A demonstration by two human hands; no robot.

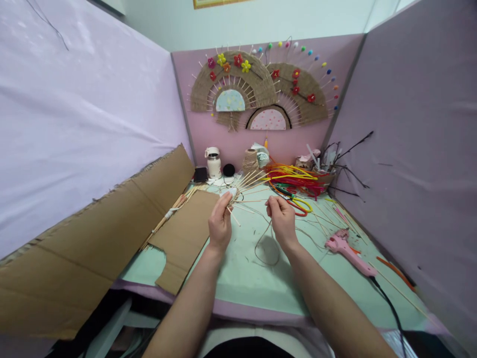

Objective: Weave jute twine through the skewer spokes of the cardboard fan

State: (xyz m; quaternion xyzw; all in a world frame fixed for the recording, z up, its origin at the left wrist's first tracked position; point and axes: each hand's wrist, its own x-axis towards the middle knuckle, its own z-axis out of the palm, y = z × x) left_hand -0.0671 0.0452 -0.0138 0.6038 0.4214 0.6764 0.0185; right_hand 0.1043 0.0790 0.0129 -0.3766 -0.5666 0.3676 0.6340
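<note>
In my left hand (220, 223) is a small fan frame, its thin wooden sticks (253, 182) spreading out up and to the right. The fingers close around its base, where a pale piece shows beside the thumb. My right hand (281, 219) is closed in a pinch on a thin twine (267, 250). A strand runs between the two hands, and a loop of it hangs below the right hand over the table. The exact spot where the twine meets the sticks is too small to make out.
Cut cardboard (186, 238) lies left, beside a tall cardboard sheet (112, 223). A pink glue gun (350, 252) with a black cord rests right. Behind are a twine spool (250, 160), a white bottle (213, 164), red and yellow pipe cleaners (294, 176) and finished fans (238, 82) on the panel.
</note>
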